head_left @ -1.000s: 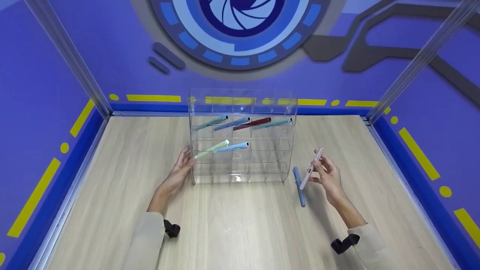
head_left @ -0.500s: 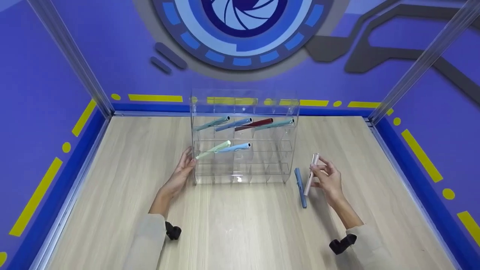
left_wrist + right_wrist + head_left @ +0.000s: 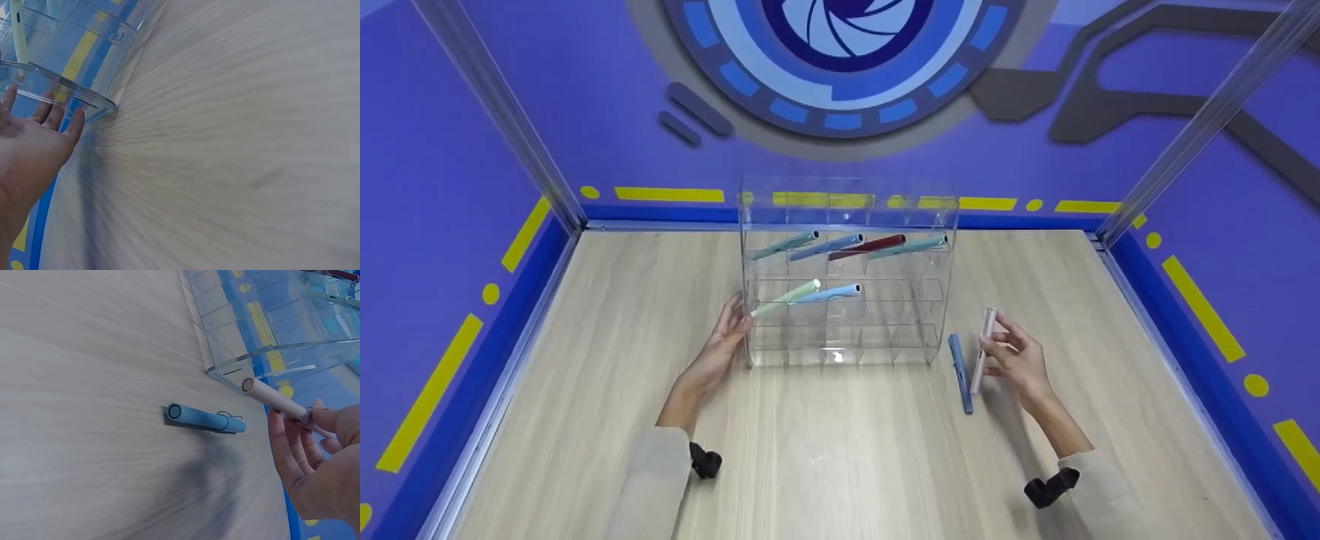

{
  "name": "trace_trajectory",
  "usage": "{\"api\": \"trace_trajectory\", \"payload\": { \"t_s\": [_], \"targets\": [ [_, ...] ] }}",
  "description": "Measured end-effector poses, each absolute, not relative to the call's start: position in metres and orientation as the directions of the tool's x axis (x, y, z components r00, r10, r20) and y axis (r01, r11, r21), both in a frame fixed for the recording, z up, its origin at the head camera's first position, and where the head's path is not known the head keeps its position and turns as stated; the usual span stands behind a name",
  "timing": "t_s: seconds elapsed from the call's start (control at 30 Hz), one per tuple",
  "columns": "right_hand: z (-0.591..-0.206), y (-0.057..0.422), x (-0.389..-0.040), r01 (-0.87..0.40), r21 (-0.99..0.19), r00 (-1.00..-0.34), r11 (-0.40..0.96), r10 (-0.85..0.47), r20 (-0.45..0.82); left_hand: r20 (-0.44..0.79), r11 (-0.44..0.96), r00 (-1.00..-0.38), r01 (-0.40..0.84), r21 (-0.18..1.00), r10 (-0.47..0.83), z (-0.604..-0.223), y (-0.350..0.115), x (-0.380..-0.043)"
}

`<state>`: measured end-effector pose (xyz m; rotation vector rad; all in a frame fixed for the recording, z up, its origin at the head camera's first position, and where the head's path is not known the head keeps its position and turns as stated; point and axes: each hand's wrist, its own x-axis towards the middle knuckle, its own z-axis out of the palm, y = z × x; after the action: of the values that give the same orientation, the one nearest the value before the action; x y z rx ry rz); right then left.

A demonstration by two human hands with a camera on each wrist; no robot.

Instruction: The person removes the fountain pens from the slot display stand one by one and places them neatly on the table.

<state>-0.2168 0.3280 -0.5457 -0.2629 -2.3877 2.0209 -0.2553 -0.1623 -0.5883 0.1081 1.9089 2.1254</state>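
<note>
My left hand [image 3: 716, 352] rests with fairly straight fingers against the left side of a clear acrylic pen rack [image 3: 915, 337]. Between thumb and fingers, my right hand [image 3: 1020, 364] pinches a pale pink pen [image 3: 987, 330], held steeply to the right of the rack. Just left of it a blue pen [image 3: 961, 375] lies on the table, its clip showing in the right wrist view. In the rack's upper row lean a teal pen [image 3: 786, 245], a blue one, a dark red pen [image 3: 870, 247] and another teal one. Below them sit a light green pen [image 3: 784, 300] and a light blue pen [image 3: 832, 293].
The wooden table [image 3: 825, 457] is bounded by blue-purple panels [image 3: 660, 165] at the back and both sides. Metal posts [image 3: 510, 120] stand at the rear corners. Each wrist wears a small black camera mount [image 3: 705, 460].
My right hand has turned the pink pen steeper, its top coming left and down and its lower end off to the right of the blue pen. My left hand stays at the rack.
</note>
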Motion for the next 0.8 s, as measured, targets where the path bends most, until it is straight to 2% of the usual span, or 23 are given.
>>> {"api": "trace_trajectory", "payload": {
  "t_s": [0.23,0.47,0.8],
  "targets": [
    [-0.548,0.338,-0.215,0.154,-0.961,-0.986,0.228,0.092,-0.136,-0.139,-0.08,-0.953,-0.166,0.983,0.271,-0.587,-0.163,-0.254],
    [-0.557,0.343,-0.217,0.166,-0.907,-0.986,0.386,0.072,-0.15,-0.138,-0.083,-0.954,-0.165,0.983,0.265,-0.587,-0.164,-0.254],
    [-0.572,0.341,-0.221,0.142,-0.827,-0.989,0.544,0.043,-0.141,-0.151,-0.073,-0.952,-0.176,0.982,0.267,-0.588,-0.163,-0.256]
  ]
}}
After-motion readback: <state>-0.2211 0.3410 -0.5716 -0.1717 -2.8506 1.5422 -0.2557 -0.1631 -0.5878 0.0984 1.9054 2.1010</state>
